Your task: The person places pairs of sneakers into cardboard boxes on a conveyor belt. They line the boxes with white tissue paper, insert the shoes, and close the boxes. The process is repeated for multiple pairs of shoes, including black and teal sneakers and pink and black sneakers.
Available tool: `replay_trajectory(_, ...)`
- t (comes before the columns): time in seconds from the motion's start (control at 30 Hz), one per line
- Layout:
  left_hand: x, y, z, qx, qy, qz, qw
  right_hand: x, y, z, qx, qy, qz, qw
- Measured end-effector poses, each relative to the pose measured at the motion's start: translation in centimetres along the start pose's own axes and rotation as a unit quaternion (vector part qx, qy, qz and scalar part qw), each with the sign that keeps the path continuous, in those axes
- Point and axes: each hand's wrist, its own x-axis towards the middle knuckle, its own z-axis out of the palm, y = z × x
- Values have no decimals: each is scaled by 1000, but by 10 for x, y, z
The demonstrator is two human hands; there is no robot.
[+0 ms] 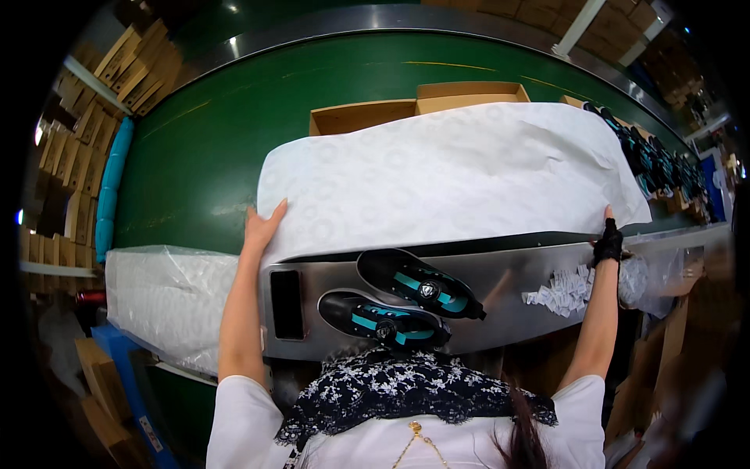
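Observation:
A wide sheet of white wrapping paper (445,176) with a faint pattern is spread between my hands. My left hand (264,225) grips its near left edge, with the thumb showing and the other fingers partly hidden. At the right end, my right hand (608,238), in a black fingerless glove, pinches the near edge with the thumb on top. The paper covers most of an open cardboard box (363,117), whose far rim sticks out behind it. Between my forearms, on the metal ledge, lie two black and teal shoes with dial closures, one nearer (363,316) and one farther (410,273).
A black phone (287,305) lies left of the shoes. White packets (564,291) are heaped near my right forearm. Plastic-covered sheets (172,301) lie at left. Beyond is a green conveyor belt (211,156); more shoes (652,152) line the right. Stacked boxes (74,172) stand far left.

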Motion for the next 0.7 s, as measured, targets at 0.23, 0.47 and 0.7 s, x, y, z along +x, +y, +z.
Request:
replay_trajectory(0.23,25,-40,44,-264,-296,-15,918,-188,51,27,-226,-231,-539,778)
replay_trajectory(0.47,15,28,49,-20,13,295,955,-328,96,63,-446,-452,-626,453)
replay_trajectory(0.7,20,11,16,57,120,301,944,-323,-63,84,-142,-572,-328,738)
